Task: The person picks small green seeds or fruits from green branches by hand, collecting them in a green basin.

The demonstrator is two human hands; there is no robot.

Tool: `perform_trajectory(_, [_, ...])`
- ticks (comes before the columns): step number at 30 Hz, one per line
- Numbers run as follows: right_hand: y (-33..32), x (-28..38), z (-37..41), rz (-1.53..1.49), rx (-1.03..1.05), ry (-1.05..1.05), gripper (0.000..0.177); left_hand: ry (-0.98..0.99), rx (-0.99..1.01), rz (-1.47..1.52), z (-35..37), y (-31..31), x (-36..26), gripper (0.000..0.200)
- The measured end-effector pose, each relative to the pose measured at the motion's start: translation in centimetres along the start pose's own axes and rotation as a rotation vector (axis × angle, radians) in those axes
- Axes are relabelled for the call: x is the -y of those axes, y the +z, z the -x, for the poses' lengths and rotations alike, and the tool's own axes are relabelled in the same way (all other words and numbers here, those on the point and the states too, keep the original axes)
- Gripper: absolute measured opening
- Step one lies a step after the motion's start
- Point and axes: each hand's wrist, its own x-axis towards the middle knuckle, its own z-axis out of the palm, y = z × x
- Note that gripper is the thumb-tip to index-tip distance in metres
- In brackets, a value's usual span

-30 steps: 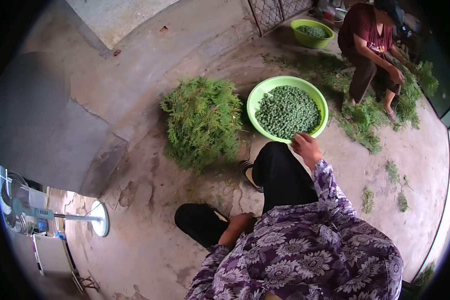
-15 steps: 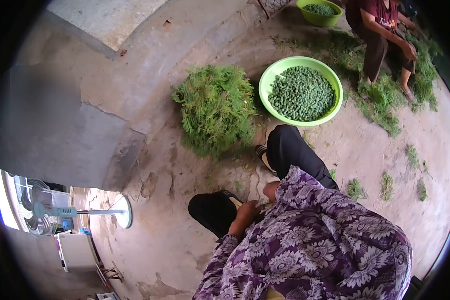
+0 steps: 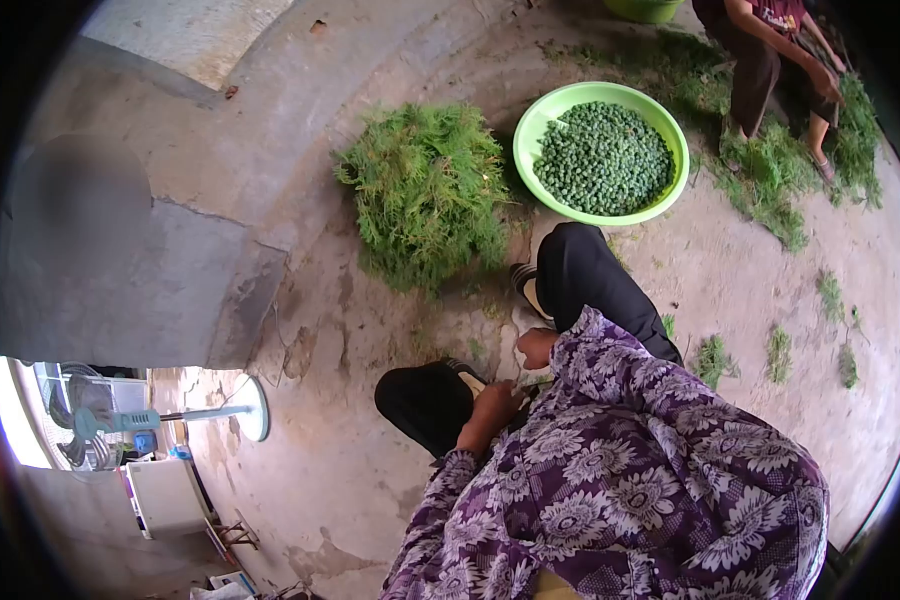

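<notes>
My left hand (image 3: 492, 405) is closed in front of my lap, above my left knee, its fingers curled. What it holds is hidden. A small pale green bit (image 3: 539, 380) shows beside its fingertips, too small to name. My right hand (image 3: 538, 348) is a little apart from it, below my right knee in the view, fingers curled in; anything inside cannot be made out. Past my knees stands a light green basin (image 3: 522, 150) of small round green berries or cones (image 3: 605, 160). To its left lies a heap of feathery green conifer sprigs (image 3: 425, 195).
Another person (image 3: 780, 70) sits at the upper right among cut green branches (image 3: 765, 190). A second green basin (image 3: 645, 8) is at the top edge. Loose sprigs (image 3: 712, 360) lie on the concrete floor. A standing fan (image 3: 120, 420) is at the left.
The view has tilted, so the basin and heap sit higher in it. My right hand has drawn slightly away from my left. The other person's hands have shifted a little.
</notes>
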Motion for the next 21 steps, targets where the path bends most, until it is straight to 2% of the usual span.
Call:
perform_trajectory(2, [0.4, -0.3, -0.5, -0.036, -0.026, -0.003, 0.025, -0.010, -0.003, -0.013, -0.2, 1.2, 1.3, 0.016])
perform_trajectory(4, [0.5, -0.5, -0.8, -0.064, -0.057, -0.009, 0.024, 0.264, 0.001, -0.210, -0.4, 5.1, 5.4, 0.009])
perform_trajectory(7, [0.7, -0.7, -0.9, -0.065, -0.036, -0.037, 0.023, 0.247, -0.024, -0.284, -0.3, 5.3, 5.2, 0.008])
perform_trajectory(9, [0.8, -1.0, -1.4, 0.004, 0.089, 0.004, 0.034, 0.249, -0.038, -0.289, -0.3, 4.9, 4.8, 0.009])
perform_trajectory(12, [0.9, -0.9, -1.2, -0.040, -0.009, 0.021, 0.026, 0.187, 0.035, -0.310, -0.3, 4.1, 4.0, 0.011])
perform_trajectory(15, [0.5, -1.0, -0.8, -0.025, -0.019, -0.024, 0.027, 0.278, -0.020, -0.243, -0.7, 5.2, 5.1, 0.012])
perform_trajectory(17, [0.4, -1.0, -0.7, -0.013, -0.023, -0.032, 0.027, 0.222, -0.023, -0.251, -0.7, 5.7, 5.4, 0.012])
perform_trajectory(21, [0.4, -1.2, -0.7, -0.006, -0.001, -0.043, 0.029, 0.287, -0.049, -0.234, -0.8, 6.1, 6.0, 0.013])
